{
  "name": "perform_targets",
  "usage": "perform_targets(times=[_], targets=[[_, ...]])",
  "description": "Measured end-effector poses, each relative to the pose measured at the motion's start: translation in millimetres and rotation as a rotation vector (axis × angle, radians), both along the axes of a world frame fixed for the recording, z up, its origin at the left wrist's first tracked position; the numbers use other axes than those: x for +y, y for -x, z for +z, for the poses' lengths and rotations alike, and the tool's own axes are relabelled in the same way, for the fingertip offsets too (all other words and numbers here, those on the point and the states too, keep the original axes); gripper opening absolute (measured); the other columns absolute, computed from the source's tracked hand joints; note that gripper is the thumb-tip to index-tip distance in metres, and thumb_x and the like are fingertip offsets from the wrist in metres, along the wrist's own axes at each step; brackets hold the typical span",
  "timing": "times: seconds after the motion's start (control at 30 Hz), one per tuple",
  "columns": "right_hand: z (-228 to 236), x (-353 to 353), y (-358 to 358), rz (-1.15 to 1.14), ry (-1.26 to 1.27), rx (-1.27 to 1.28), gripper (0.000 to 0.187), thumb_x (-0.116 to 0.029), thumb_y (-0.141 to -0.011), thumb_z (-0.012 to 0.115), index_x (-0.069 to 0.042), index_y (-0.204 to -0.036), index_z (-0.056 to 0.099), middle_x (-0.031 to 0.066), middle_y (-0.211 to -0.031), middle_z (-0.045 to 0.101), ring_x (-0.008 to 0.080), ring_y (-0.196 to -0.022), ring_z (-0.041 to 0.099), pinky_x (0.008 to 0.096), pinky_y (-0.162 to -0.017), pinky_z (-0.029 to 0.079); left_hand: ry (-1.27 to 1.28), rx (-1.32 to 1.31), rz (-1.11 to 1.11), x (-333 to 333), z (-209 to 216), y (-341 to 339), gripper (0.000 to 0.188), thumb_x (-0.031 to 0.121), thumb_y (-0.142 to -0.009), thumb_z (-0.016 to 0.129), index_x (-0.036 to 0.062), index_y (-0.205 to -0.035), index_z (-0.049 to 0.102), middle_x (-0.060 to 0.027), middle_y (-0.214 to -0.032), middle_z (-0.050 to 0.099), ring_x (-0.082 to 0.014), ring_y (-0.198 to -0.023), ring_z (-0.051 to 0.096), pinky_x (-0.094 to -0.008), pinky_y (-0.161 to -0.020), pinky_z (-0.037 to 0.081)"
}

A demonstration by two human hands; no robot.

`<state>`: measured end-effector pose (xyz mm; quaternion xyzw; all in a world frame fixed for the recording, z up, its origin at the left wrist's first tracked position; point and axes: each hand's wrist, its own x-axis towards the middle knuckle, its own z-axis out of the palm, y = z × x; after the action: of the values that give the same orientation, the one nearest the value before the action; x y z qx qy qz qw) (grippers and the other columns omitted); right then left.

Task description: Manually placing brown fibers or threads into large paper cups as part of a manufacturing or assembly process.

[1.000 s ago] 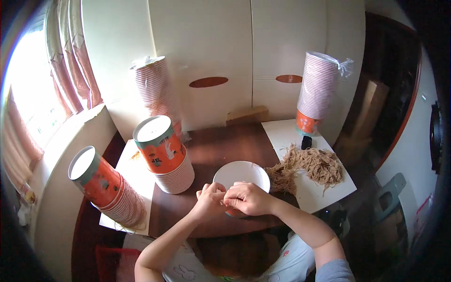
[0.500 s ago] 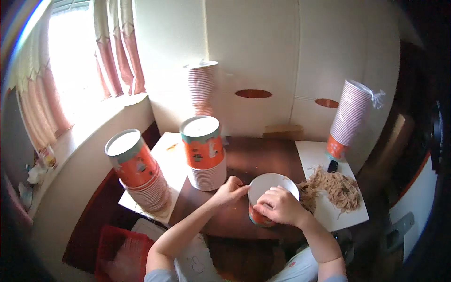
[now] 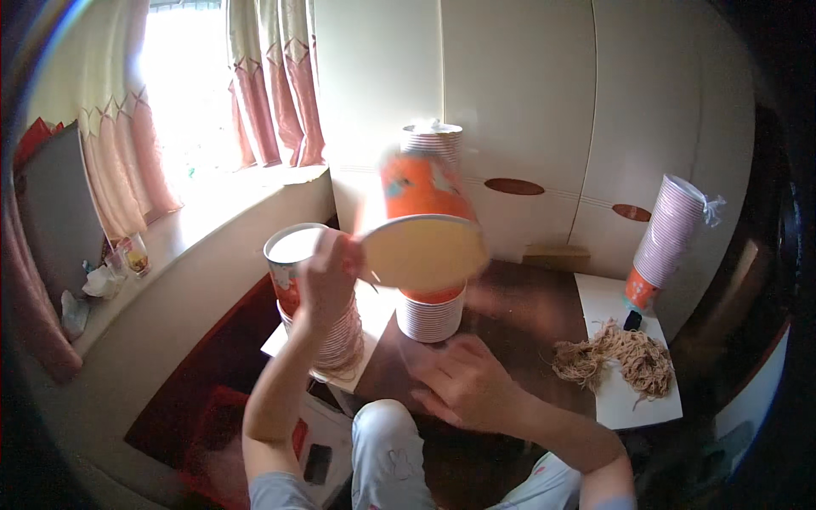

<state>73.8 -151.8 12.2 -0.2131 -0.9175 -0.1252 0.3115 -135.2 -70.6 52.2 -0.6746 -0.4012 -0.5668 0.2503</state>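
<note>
My left hand is closed on the rim of an orange paper bucket. The bucket is tipped over, its wide pale mouth facing down and toward me. Motion smears it as it hangs over the middle stack of nested paper buckets, hiding much of that stack. Lower right of it, above the dark table, my right hand is empty, fingers loosely apart and somewhat blurred. Behind my left hand stands another stack of buckets, orange on top, with pale rims below.
Tangled tan strings lie on a white board at right. Behind them a tall bucket stack leans in a plastic bag. Another stack stands at the back. A red basket and a phone are low at left.
The bucket has been lifted off the table, turned over and carried left to the middle stack by my left hand. My right hand has let go of it and moved left.
</note>
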Motion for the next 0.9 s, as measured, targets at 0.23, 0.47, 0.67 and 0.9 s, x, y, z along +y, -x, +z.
perform_targets(times=[0.23, 0.47, 0.67, 0.9], targets=[[-6, 84, 144, 0.117, -0.246, 0.037, 0.035, -0.013, -0.072, 0.053, 0.002, -0.103, 0.048, 0.0082, -0.078, 0.050, 0.0226, -0.076, 0.050, 0.0351, -0.076, 0.039, -0.387, 0.269, 0.641, 32, 24, 156, 0.018, 0.006, -0.063, 0.060, 0.0088, -0.070, 0.044, -0.0049, -0.071, 0.046, -0.0221, -0.061, 0.052, -0.0344, -0.048, 0.043], [-51, 98, 192, -0.048, 0.204, -0.184, 0.017, -0.015, -0.072, 0.052, -0.002, -0.081, 0.057, 0.0144, -0.084, 0.058, 0.0273, -0.089, 0.054, 0.0389, -0.081, 0.041, -0.153, 0.343, 0.699, 70, -57, 191, 0.011, 0.006, -0.067, 0.053, 0.0090, -0.074, 0.045, -0.0063, -0.075, 0.045, -0.0217, -0.067, 0.052, -0.0330, -0.049, 0.046], [-111, 98, 182, 0.055, 0.343, -0.173, 0.060, -0.011, -0.065, 0.055, 0.007, -0.119, 0.036, 0.0242, -0.117, 0.041, 0.0361, -0.111, 0.040, 0.0404, -0.097, 0.030, 0.147, 0.146, 0.438, 53, -119, 195, 0.004, 0.005, -0.080, 0.044, 0.0063, -0.083, 0.044, -0.0098, -0.088, 0.049, -0.0288, -0.074, 0.055, -0.0374, -0.055, 0.050], [-165, 77, 180, 0.087, 0.270, -0.147, 0.058, -0.014, -0.069, 0.057, 0.006, -0.119, 0.035, 0.0239, -0.115, 0.041, 0.0365, -0.110, 0.040, 0.0394, -0.095, 0.032, 0.096, -0.060, 0.386, 30, -133, 181, 0.035, -0.005, -0.065, 0.044, 0.0008, -0.098, 0.043, -0.0174, -0.107, 0.045, -0.0353, -0.109, 0.041, -0.0416, -0.094, 0.035]])
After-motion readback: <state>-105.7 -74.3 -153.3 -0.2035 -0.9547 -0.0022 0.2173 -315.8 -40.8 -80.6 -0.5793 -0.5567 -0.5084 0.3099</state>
